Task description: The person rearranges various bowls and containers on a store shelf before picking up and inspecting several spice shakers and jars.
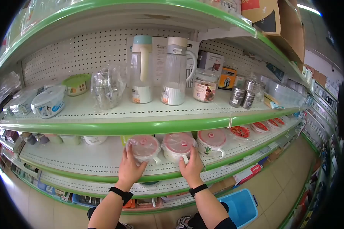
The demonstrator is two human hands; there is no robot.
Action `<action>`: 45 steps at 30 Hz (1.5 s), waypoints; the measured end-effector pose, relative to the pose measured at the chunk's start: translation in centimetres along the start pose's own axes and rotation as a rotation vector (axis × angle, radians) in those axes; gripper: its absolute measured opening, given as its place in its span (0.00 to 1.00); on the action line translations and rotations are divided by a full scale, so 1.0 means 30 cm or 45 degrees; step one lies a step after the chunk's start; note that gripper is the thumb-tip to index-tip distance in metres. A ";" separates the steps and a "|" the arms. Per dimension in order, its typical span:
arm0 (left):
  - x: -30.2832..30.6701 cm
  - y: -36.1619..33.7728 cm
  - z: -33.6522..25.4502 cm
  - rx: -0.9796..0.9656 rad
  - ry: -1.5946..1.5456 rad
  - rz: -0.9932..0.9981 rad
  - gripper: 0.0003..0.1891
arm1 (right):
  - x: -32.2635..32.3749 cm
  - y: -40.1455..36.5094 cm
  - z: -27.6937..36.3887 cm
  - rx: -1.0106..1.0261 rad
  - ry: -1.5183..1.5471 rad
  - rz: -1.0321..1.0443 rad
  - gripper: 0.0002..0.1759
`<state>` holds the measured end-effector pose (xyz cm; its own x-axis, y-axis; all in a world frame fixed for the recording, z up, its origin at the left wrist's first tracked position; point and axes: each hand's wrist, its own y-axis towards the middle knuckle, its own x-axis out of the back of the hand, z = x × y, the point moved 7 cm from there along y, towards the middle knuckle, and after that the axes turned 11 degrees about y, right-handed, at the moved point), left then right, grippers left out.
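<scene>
My left hand (130, 168) grips a lidded cup (144, 147) in clear plastic wrap, fingers along its left side and thumb at the front. This cup has a pinkish-red lid and a white handle at its front right. Beside it stands a similar wrapped lidded cup (178, 144). My right hand (192, 166) holds that one at its right side, with the thumb by the white handle. A third lidded cup (212, 139), with a green plant print, stands just right of my right hand. All three cups rest on the lower shelf (103, 158).
The green-edged upper shelf (114, 128) overhangs the cups. On it stand two pitchers (141, 72), a glass jar (205, 87) and food containers (49, 101). Red-patterned packages (240, 132) lie farther right on the lower shelf. A blue basket (239, 206) sits on the floor at right.
</scene>
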<state>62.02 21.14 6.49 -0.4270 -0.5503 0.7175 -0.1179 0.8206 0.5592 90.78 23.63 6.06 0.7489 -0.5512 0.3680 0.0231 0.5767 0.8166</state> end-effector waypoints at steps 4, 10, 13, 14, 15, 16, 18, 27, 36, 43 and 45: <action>0.013 0.001 -0.012 0.029 -0.016 0.044 0.56 | -0.003 -0.004 -0.005 -0.013 -0.005 0.004 0.40; 0.010 0.002 -0.006 0.003 -0.009 0.009 0.55 | -0.002 -0.002 -0.001 -0.008 0.002 -0.014 0.39; 0.005 0.000 -0.003 0.023 0.031 0.016 0.55 | 0.001 0.002 0.004 0.001 0.018 -0.016 0.39; -0.003 0.000 0.003 0.031 0.043 0.022 0.56 | 0.001 0.001 0.002 0.003 0.014 -0.018 0.39; 0.002 0.001 0.002 0.040 0.057 0.028 0.56 | 0.000 -0.001 0.002 0.005 0.013 -0.019 0.39; 0.006 0.003 0.002 0.053 0.030 0.058 0.56 | -0.003 -0.001 -0.001 -0.017 0.020 -0.008 0.40; 0.014 0.003 -0.008 0.087 -0.017 0.118 0.56 | -0.006 -0.005 -0.010 -0.062 0.044 0.023 0.40; 0.008 0.001 0.002 0.051 0.024 0.092 0.56 | -0.015 -0.012 -0.024 -0.067 0.064 0.032 0.40; 0.021 0.001 -0.009 0.086 -0.005 0.147 0.57 | -0.019 -0.017 -0.035 -0.076 0.064 0.033 0.40; 0.015 0.000 -0.006 0.070 -0.023 0.129 0.57 | -0.013 -0.013 -0.020 -0.046 0.044 0.019 0.41; 0.017 0.000 -0.007 0.059 -0.015 0.111 0.57 | -0.014 -0.013 -0.026 -0.063 0.057 0.030 0.41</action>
<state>61.99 20.83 6.96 -0.4479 -0.4747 0.7576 -0.1207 0.8718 0.4748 90.97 24.11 5.23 0.7785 -0.5102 0.3655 0.0369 0.6186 0.7848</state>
